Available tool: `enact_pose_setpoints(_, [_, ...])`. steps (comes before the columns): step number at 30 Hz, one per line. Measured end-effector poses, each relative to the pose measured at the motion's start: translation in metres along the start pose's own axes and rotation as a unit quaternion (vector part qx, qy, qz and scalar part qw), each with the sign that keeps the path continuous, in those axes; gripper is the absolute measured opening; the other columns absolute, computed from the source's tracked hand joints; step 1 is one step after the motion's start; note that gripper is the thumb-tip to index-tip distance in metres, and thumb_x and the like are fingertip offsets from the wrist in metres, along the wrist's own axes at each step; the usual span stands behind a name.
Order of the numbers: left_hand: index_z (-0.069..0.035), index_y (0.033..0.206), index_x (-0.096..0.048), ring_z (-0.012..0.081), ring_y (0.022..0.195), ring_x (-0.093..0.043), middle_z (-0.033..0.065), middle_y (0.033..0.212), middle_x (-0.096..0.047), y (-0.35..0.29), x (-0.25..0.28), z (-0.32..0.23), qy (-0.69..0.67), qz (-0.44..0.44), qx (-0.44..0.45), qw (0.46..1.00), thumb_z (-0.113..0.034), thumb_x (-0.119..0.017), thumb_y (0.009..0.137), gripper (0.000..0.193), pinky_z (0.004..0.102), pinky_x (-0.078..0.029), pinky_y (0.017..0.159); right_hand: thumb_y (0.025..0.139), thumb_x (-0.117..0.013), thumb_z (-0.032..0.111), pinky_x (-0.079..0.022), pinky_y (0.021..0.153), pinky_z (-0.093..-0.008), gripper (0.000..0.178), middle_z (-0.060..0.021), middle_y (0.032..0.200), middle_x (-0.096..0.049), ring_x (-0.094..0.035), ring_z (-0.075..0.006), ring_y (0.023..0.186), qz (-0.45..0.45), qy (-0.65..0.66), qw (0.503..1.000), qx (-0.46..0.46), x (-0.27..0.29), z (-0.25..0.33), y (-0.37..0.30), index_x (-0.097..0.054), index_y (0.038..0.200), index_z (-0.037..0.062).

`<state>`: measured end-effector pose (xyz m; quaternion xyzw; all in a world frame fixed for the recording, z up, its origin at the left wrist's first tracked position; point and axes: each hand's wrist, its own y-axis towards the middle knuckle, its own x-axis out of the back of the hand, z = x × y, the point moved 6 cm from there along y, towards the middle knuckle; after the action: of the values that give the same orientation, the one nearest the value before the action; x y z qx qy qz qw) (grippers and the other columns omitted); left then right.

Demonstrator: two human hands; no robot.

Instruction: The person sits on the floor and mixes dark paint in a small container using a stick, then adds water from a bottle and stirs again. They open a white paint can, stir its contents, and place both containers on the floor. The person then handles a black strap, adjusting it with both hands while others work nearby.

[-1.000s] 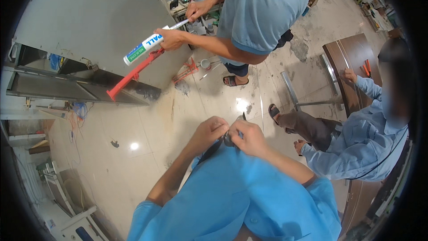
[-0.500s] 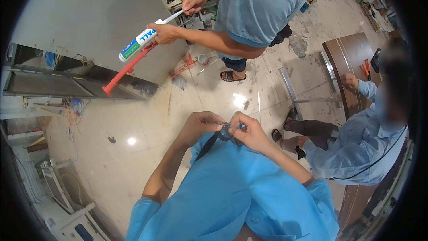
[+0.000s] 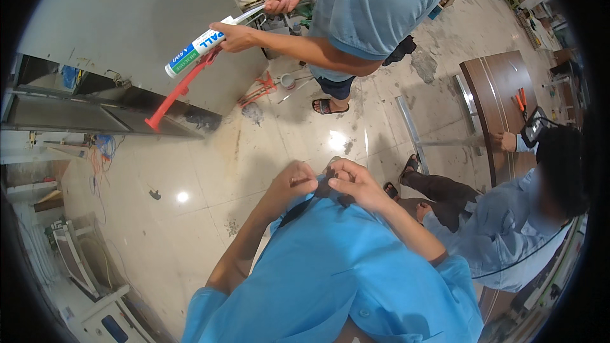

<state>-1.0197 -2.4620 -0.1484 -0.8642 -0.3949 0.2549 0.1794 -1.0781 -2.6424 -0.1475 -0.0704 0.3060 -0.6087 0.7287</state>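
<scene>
Both my hands are in front of my blue shirt (image 3: pixel 318 248). My right hand (image 3: pixel 358 185) pinches a small dark, flexible piece (image 3: pixel 326 184) whose exact kind I cannot make out. Just left of it, my left hand (image 3: pixel 292 183) has its fingers curled in; whatever lies between them is too small to name. A dark strip (image 3: pixel 295 211) hangs below the left hand against the shirt.
A standing person (image 3: pixel 375 13) ahead holds a sealant tube (image 3: pixel 197 47) in a red caulking gun (image 3: pixel 181 92). At right, a seated person (image 3: pixel 502 222) touches a brown wooden panel (image 3: pixel 499 89) bearing orange-handled pliers (image 3: pixel 521 100). Metal shelving (image 3: pixel 95 117) stands left.
My left hand has drawn slightly left, away from my right hand. The dark piece shows more plainly at the right fingertips. The seated person has leaned lower.
</scene>
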Motion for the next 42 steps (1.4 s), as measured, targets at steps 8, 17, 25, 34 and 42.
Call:
enact_pose_setpoints(8, [-0.005,0.115,-0.070,0.0075,0.085,-0.060,-0.0011,0.094,-0.068,-0.042,0.011,0.025,0.097,-0.043,0.054,0.993,-0.022,-0.075,0.099,0.023,0.0258,-0.048,0.078,0.100,-0.076,0.013,-0.047,0.084,-0.0234,0.032,0.0003,0.103,-0.066,-0.061,-0.0068,0.098,0.020,0.032,0.998,0.055,-0.008,-0.014,0.004,-0.061,0.127,0.0042])
enact_pose_setpoints(17, [-0.006,0.104,-0.072,0.0251,0.071,-0.069,0.0084,0.086,-0.070,-0.091,0.015,0.000,0.437,-0.183,-0.215,0.854,-0.007,-0.075,0.089,0.015,0.0384,-0.055,0.065,0.097,-0.080,0.014,-0.045,0.079,-0.0229,0.031,0.0015,0.102,-0.068,-0.061,-0.0054,0.093,0.027,-0.004,0.999,0.040,-0.020,-0.026,-0.007,-0.063,0.121,0.0066])
enact_pose_setpoints(25, [-0.010,0.112,-0.072,0.0279,0.070,-0.071,0.0096,0.100,-0.072,-0.070,-0.006,-0.003,0.525,-0.141,-0.343,0.766,-0.006,-0.071,0.090,0.022,0.0407,-0.057,0.058,0.099,-0.077,0.015,-0.047,0.081,-0.0235,0.028,0.0009,0.097,-0.068,-0.060,-0.0058,0.090,-0.090,0.088,0.990,0.069,-0.012,-0.024,-0.022,-0.065,0.121,0.0020])
enact_pose_setpoints(34, [-0.007,0.121,-0.073,0.0185,0.074,-0.076,0.0101,0.092,-0.079,-0.058,0.006,0.000,0.390,-0.137,-0.278,0.867,-0.009,-0.068,0.103,0.020,0.0316,-0.061,0.066,0.107,-0.068,0.034,-0.041,0.061,-0.0203,0.030,0.0036,0.088,-0.064,-0.054,-0.0021,0.074,-0.106,0.087,0.991,-0.008,-0.032,-0.030,-0.007,-0.066,0.118,0.0064])
enact_pose_setpoints(42, [-0.003,0.116,-0.075,0.0126,0.075,-0.075,0.0078,0.087,-0.079,-0.047,0.002,0.002,0.314,-0.120,-0.159,0.928,-0.013,-0.068,0.102,0.018,0.0292,-0.058,0.066,0.107,-0.068,0.035,-0.040,0.056,-0.0206,0.032,0.0021,0.088,-0.065,-0.054,-0.0015,0.069,-0.087,0.156,0.983,-0.040,-0.036,-0.024,-0.007,-0.067,0.121,0.0065])
